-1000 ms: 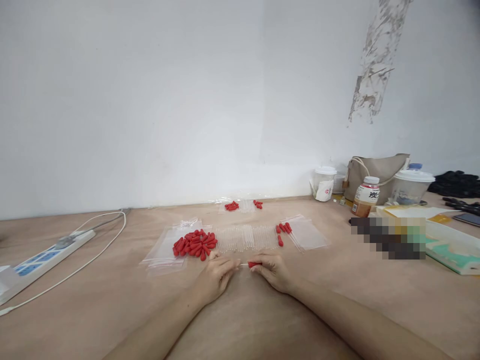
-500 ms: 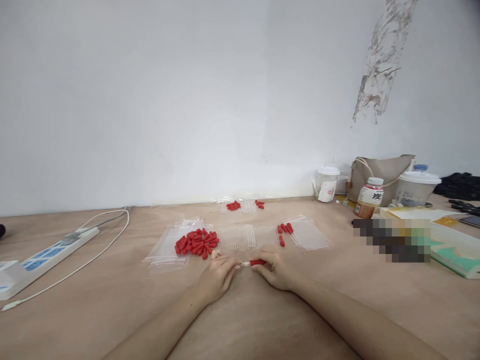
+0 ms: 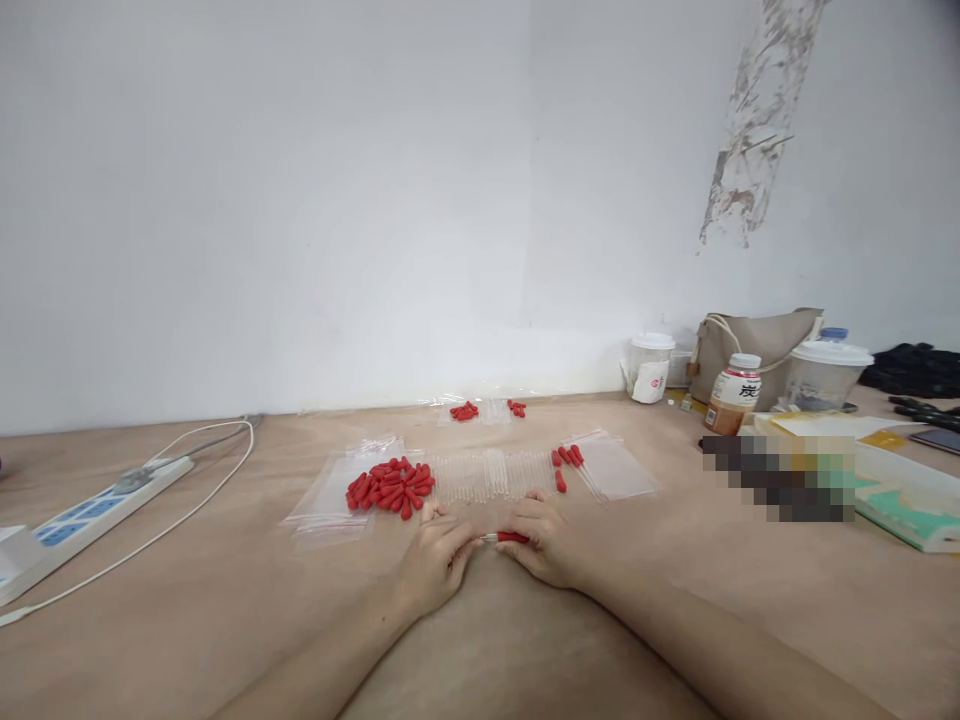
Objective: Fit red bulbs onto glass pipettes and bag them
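We count two hands and take the red bulb (image 3: 512,537) between them as centre of our clock, with twelve o'clock toward the wall (image 3: 420,220). The right hand (image 3: 547,543) is nearly closed, and it pinches this single bulb between thumb and fingers; the left hand (image 3: 435,562), near nine o'clock, is also nearly closed and pinches one thin clear tube (image 3: 489,538), whose end meets the bulb, though how deep it sits we cannot tell. At ten o'clock there is one heap of red bulbs (image 3: 390,487), too overlapped for an exact count, beside and upon several flat bags (image 3: 319,500). At twelve lies one row of clear tubes (image 3: 496,472), too fine to count; farther back we see two small red clusters (image 3: 464,411). At one o'clock we count four loose red bulbs (image 3: 561,482), next to more clear bags (image 3: 619,470). Between one and two stands one lidded cup (image 3: 649,372), its red mark too small to read. At two o'clock is one bottle (image 3: 733,398), where we can read 炭, and a second cup (image 3: 829,378). At nine we see one power strip (image 3: 94,525)
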The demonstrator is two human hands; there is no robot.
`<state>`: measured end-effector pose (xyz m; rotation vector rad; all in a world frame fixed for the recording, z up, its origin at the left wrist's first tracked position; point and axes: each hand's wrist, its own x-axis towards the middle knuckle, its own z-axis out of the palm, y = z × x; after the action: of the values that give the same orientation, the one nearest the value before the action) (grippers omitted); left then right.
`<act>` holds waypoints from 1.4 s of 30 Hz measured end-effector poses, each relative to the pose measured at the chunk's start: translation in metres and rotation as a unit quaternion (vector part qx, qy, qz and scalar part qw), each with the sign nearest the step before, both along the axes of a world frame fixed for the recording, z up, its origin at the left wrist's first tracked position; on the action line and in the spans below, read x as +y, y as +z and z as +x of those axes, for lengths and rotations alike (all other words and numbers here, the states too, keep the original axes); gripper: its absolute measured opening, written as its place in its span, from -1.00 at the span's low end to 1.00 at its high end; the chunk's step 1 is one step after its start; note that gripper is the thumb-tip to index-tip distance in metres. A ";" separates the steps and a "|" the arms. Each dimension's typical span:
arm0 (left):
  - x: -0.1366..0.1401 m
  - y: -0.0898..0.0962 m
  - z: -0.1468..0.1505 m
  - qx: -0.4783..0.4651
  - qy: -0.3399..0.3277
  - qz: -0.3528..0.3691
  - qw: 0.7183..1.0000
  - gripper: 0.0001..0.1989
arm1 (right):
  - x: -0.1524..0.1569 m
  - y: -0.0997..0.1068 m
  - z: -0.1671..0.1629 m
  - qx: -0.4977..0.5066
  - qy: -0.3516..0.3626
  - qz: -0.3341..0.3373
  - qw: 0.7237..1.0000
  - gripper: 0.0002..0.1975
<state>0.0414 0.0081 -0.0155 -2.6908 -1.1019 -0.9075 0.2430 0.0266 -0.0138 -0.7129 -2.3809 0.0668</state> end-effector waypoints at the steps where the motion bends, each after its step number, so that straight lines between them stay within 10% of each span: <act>1: 0.000 0.000 0.000 0.000 0.001 -0.001 1.000 -0.77 | 0.000 0.000 -0.001 0.002 0.002 0.000 1.000 -0.84; 18: 0.002 0.001 0.001 -0.001 -0.001 -0.015 1.000 -0.78 | 0.004 0.003 -0.004 -0.024 0.000 -0.012 1.000 -0.83; 31: 0.002 0.005 -0.004 0.010 0.034 0.026 0.999 -0.77 | 0.010 0.003 0.011 0.121 -0.031 -0.146 0.981 -0.88; 37: 0.002 0.003 -0.004 -0.033 0.040 0.022 0.998 -0.75 | 0.013 0.000 0.005 0.330 0.025 -0.405 0.852 -0.64; 42: -0.001 0.007 0.000 -0.063 0.025 -0.021 0.997 -0.74 | 0.001 -0.005 -0.016 0.436 0.066 -0.458 0.771 -0.68</act>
<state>0.0418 0.0070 -0.0083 -2.6577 -1.2193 -1.0704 0.2270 0.0280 -0.0184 -0.6866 -1.3562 1.3797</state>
